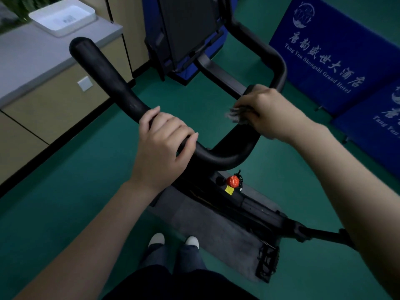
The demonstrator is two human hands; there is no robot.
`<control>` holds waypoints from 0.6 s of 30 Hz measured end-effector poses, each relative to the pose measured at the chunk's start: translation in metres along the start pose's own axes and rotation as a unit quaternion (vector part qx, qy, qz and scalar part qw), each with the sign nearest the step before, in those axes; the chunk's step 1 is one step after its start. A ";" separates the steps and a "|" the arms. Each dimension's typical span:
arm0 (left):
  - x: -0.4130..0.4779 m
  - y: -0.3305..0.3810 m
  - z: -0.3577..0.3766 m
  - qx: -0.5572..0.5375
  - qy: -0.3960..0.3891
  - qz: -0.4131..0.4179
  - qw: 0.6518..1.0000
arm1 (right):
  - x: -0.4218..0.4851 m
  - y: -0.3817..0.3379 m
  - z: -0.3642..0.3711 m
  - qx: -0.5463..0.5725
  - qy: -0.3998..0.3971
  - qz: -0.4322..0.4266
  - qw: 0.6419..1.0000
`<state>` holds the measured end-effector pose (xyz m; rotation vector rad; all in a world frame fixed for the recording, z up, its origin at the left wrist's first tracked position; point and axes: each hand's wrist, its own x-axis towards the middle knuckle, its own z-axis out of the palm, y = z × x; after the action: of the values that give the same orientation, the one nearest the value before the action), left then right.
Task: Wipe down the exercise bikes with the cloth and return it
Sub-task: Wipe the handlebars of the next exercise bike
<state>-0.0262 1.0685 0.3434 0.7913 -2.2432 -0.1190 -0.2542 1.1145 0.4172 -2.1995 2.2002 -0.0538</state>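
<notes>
A black exercise bike stands in front of me with its curved handlebar (104, 70) crossing the middle of the view. My left hand (162, 146) is wrapped around the handlebar's left bend. My right hand (270, 111) grips a grey cloth (234, 114) and presses it against the handlebar's right arm; only a frayed edge of the cloth shows past my fingers. Below the bar sits a red knob (232, 180) on the bike frame, and a black pedal (267, 263) is lower right.
A grey mat (205, 226) lies under the bike on the green floor. A counter with a white basin (62, 18) and beige cabinets runs along the left. Blue hotel-branded panels (324, 55) stand at the right. A dark machine with blue parts (186, 33) is directly ahead.
</notes>
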 end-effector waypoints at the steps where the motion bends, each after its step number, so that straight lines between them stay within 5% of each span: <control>1: 0.000 0.000 -0.001 -0.001 -0.002 -0.001 1.000 | 0.003 -0.002 -0.002 -0.020 -0.033 -0.003 0.999; 8: 0.003 0.000 -0.009 -0.040 -0.005 -0.013 0.999 | 0.012 -0.030 -0.016 -0.021 -0.189 -0.035 0.981; 18: 0.009 -0.019 -0.015 -0.003 -0.026 0.009 1.000 | -0.003 -0.064 -0.004 -0.010 -0.153 0.030 0.988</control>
<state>-0.0114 1.0506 0.3538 0.7738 -2.2980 -0.1389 -0.1905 1.1174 0.4245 -1.9908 2.0997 0.2883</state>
